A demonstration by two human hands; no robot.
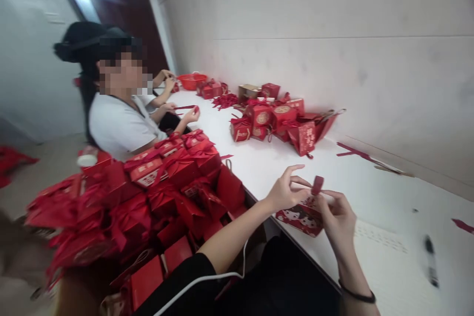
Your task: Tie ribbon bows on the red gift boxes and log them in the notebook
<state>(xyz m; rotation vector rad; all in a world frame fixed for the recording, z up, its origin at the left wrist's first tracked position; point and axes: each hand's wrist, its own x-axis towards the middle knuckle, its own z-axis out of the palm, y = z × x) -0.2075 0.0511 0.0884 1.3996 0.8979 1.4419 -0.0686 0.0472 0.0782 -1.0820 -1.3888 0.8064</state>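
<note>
My left hand (287, 190) and my right hand (338, 217) meet over the near edge of a white table (281, 163). Together they pinch a short red ribbon (317, 184) between thumb and fingers. Just below the hands a small red gift box (301, 217) with a printed picture rests on the table edge, touching my right hand. A black band circles my right wrist.
A heap of red gift boxes (148, 192) lies left of me. More red boxes (277, 118) are grouped by the wall, with a red bowl (191, 80) beyond. A person in white (118, 123) sits at the table handling ribbon. A black pen (430, 261) lies at right.
</note>
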